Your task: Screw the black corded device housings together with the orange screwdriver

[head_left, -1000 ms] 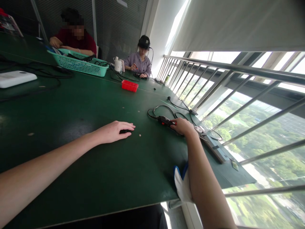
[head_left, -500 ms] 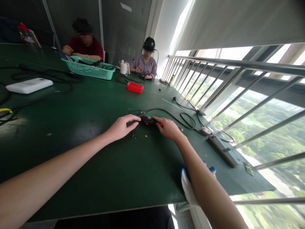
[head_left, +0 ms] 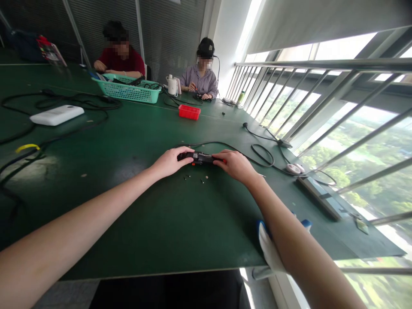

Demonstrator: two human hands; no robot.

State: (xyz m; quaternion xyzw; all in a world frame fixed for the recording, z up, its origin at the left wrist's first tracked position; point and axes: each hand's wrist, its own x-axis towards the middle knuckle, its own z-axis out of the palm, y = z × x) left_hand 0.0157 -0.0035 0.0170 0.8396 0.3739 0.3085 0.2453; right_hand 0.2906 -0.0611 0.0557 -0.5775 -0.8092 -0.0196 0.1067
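Note:
A long black device with small orange-red parts (head_left: 203,158) is held level just over or on the green table, between my two hands. My left hand (head_left: 174,161) grips its left end, thumb in front and fingers behind. At the right end, my right hand (head_left: 234,164) is closed with thumb and fingers on the device. A bit of orange shows under the right fingers, and a thin pale tip (head_left: 262,175) sticks out beyond that hand; I cannot tell whether they are one tool. Several small screws (head_left: 202,181) lie on the table in front of the device.
A black cable (head_left: 257,150) runs behind the hands. A red tray (head_left: 189,112) and a teal basket (head_left: 128,92) stand farther back, near two seated people. White-and-blue gloves (head_left: 270,246) lie under my right forearm. A metal railing (head_left: 309,64) borders the right side.
My left hand has closed on the device's left end, where before its fingers were apart beside it. Another small screw now shows on the table. The view has shifted slightly.

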